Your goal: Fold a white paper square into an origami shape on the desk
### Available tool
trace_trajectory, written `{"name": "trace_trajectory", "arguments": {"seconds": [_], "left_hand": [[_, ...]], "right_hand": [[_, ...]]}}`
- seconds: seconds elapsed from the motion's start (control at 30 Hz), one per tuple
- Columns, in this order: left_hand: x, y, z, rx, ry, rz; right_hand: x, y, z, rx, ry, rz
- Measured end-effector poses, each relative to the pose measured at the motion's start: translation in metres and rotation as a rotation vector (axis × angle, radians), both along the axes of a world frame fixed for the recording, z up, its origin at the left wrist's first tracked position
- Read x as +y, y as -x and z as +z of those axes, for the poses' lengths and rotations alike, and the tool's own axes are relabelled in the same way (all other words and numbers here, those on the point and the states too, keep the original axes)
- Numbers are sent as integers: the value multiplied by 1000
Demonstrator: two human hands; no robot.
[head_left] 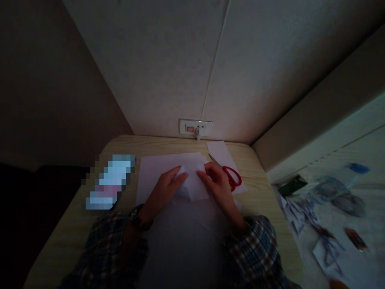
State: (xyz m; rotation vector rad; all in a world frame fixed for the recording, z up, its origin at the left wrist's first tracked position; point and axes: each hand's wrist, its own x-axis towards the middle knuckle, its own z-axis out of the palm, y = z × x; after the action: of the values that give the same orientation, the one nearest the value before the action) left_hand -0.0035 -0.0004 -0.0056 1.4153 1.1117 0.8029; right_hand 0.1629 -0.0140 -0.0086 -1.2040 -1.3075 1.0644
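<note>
A small folded piece of white paper is held up between my two hands. My left hand pinches its left edge, thumb on top. On the opposite edge, my right hand grips the paper between thumb and curled fingers. Creases show across the piece. Below it lie larger white sheets on the wooden table. Scissors with red handles rest just beyond my right hand, partly on a white paper strip.
A blurred-out phone lies on the table at left. Against the wall behind is a socket with a plug in it. Right of the table, a lower white surface holds crumpled papers and a clear plastic bag.
</note>
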Motion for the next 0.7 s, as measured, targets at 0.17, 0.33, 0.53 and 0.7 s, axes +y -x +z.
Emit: {"name": "trace_trajectory", "arguments": {"seconds": [0.17, 0.33, 0.53, 0.7], "left_hand": [[0, 1, 1, 21, -27, -36], [-1, 2, 4, 48, -66, -22], [-1, 1, 4, -8, -42, 17], [-2, 1, 7, -30, 20, 26]], "right_hand": [[0, -3, 3, 43, 44, -8], [3, -6, -4, 187, 115, 122], [2, -6, -9, 164, 192, 189], [4, -7, -10, 128, 168, 284]]}}
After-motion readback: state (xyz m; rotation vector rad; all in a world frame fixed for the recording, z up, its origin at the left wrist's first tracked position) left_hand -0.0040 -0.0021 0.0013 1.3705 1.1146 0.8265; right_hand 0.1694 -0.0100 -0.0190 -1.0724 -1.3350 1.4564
